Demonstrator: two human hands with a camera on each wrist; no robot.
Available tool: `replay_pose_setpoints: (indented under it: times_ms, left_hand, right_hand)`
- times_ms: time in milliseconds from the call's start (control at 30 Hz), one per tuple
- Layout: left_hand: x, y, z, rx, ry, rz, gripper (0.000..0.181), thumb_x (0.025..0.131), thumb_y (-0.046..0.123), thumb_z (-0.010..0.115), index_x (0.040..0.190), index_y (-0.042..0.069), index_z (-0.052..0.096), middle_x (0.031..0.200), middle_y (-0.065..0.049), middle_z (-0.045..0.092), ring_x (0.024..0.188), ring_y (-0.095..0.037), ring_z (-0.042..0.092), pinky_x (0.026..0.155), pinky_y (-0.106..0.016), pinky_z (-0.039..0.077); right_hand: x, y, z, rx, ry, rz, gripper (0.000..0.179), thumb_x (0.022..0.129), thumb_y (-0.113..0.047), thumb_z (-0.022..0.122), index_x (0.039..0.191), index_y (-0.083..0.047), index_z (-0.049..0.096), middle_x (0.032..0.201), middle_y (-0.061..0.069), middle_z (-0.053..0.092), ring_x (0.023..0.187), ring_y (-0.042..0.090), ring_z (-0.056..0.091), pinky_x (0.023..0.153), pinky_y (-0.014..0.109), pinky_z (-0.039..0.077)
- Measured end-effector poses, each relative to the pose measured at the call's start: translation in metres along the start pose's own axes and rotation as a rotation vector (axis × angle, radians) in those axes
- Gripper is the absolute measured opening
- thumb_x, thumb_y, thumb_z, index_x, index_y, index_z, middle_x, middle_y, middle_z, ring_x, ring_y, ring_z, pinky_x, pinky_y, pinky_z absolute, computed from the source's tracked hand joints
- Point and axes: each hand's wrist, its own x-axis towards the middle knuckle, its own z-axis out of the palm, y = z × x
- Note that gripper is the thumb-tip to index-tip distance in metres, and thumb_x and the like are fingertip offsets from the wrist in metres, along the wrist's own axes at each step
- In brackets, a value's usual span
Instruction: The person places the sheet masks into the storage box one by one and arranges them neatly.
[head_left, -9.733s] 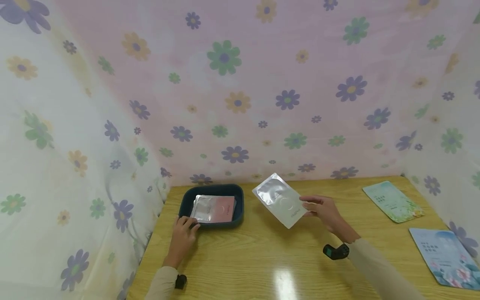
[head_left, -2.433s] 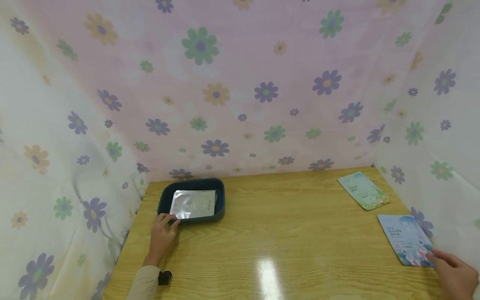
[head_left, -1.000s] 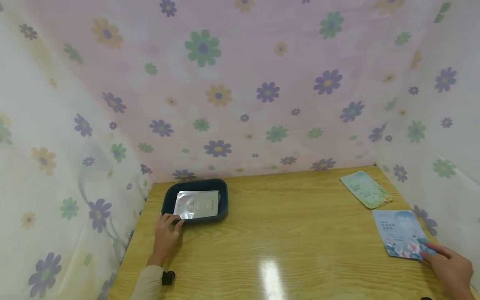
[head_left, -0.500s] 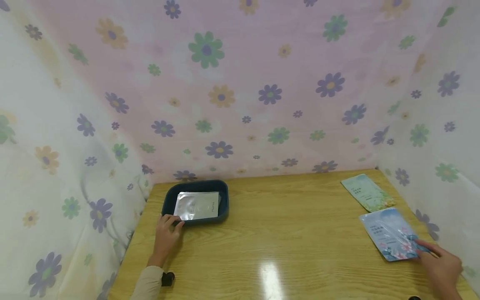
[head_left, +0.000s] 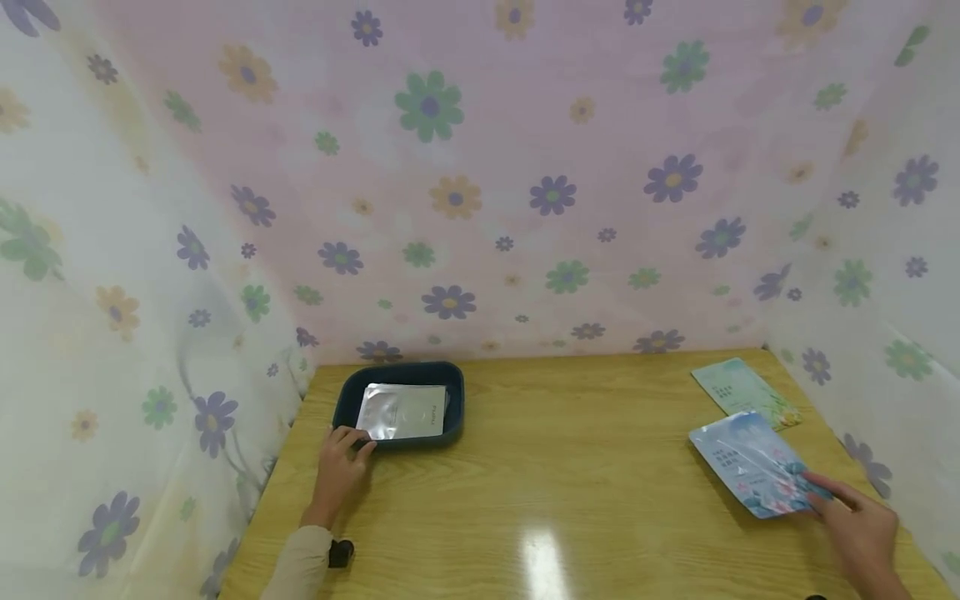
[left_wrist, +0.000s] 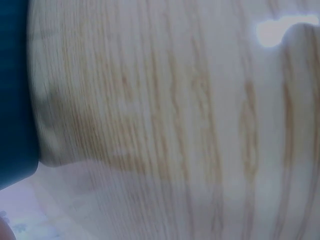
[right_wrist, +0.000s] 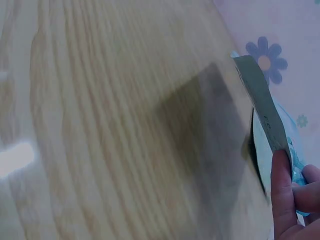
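My right hand (head_left: 858,529) pinches a blue sheet mask packet (head_left: 753,467) with pink flowers by its near right corner. The packet is raised off the table and tilted; its shadow falls on the wood in the right wrist view. Behind it lies a green sheet mask packet (head_left: 738,387), its near part covered by the blue one. On the left, my left hand (head_left: 341,462) holds the near left corner of a dark blue plastic tray (head_left: 455,417). Inside the tray lies a stack of silvery packets (head_left: 402,411), the top one silver and pale cream.
The wood-grain table (head_left: 592,467) stretches between the tray and the blue packet. A flowered cloth (head_left: 495,167) hangs along the back and both sides, close to the table's edges. A glare spot (head_left: 546,562) shines at the near middle.
My right hand has picked up the blue packet from the right side and moved it leftward, over part of the green one. Earlier it held a silvery packet, now in the tray. The left hand stays.
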Motion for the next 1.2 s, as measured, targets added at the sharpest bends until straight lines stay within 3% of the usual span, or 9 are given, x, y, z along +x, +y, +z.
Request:
replay_pose_setpoints:
  times_ms: [100, 267, 400, 667, 867, 1200]
  left_hand:
    - [-0.001, 0.001, 0.001, 0.005, -0.002, -0.013, 0.022, 0.065, -0.006, 0.081, 0.075, 0.004, 0.065, 0.077, -0.009, 0.056, 0.073, -0.029, 0.057, 0.087, -0.075, 0.028]
    - [-0.002, 0.003, 0.001, 0.007, -0.001, -0.019, 0.021, 0.065, -0.005, 0.081, 0.075, 0.004, 0.065, 0.077, -0.009, 0.056, 0.074, -0.03, 0.057, 0.088, -0.075, 0.028]
    - [-0.001, 0.003, 0.001, 0.011, -0.009, -0.027, 0.02, 0.067, -0.005, 0.081, 0.076, 0.004, 0.065, 0.078, -0.009, 0.056, 0.075, -0.029, 0.057, 0.089, -0.074, 0.028]
    - [-0.002, 0.0, 0.003, 0.02, -0.002, -0.005, 0.021, 0.065, -0.005, 0.081, 0.075, 0.005, 0.065, 0.077, -0.009, 0.056, 0.074, -0.029, 0.056, 0.087, -0.074, 0.029]
    - [0.002, 0.001, 0.006, 0.015, 0.014, 0.009, 0.023, 0.063, -0.006, 0.082, 0.074, 0.004, 0.065, 0.075, -0.009, 0.056, 0.072, -0.03, 0.056, 0.086, -0.074, 0.03]
    - [-0.001, 0.0, 0.003, 0.013, 0.011, -0.004, 0.022, 0.064, -0.005, 0.081, 0.074, 0.005, 0.064, 0.076, -0.009, 0.056, 0.074, -0.03, 0.056, 0.087, -0.074, 0.029]
  right_hand:
    - [-0.005, -0.007, 0.015, 0.054, -0.054, -0.033, 0.036, 0.088, 0.009, 0.056, 0.086, -0.021, 0.077, 0.081, -0.024, 0.061, 0.06, 0.01, 0.066, 0.054, 0.024, 0.053]
    - [-0.013, -0.016, 0.04, 0.039, -0.156, -0.08, 0.031, 0.088, 0.008, 0.057, 0.092, -0.016, 0.077, 0.085, -0.022, 0.063, 0.066, 0.008, 0.067, 0.053, 0.023, 0.052]
    - [-0.019, -0.022, 0.062, 0.08, -0.262, -0.146, 0.027, 0.088, 0.008, 0.058, 0.099, -0.009, 0.075, 0.091, -0.017, 0.066, 0.071, 0.009, 0.068, 0.061, 0.025, 0.055]
    - [-0.03, -0.033, 0.102, 0.056, -0.412, -0.214, 0.024, 0.089, 0.007, 0.059, 0.11, 0.0, 0.069, 0.098, -0.013, 0.066, 0.081, 0.007, 0.066, 0.066, 0.026, 0.055]
    - [-0.036, -0.042, 0.134, 0.057, -0.472, -0.222, 0.023, 0.089, 0.005, 0.059, 0.11, 0.002, 0.068, 0.101, -0.012, 0.066, 0.081, 0.009, 0.065, 0.066, 0.027, 0.055]
    - [-0.042, -0.049, 0.19, -0.076, -0.531, -0.227, 0.031, 0.092, 0.002, 0.057, 0.12, 0.015, 0.056, 0.101, -0.009, 0.063, 0.081, 0.012, 0.065, 0.068, 0.028, 0.055]
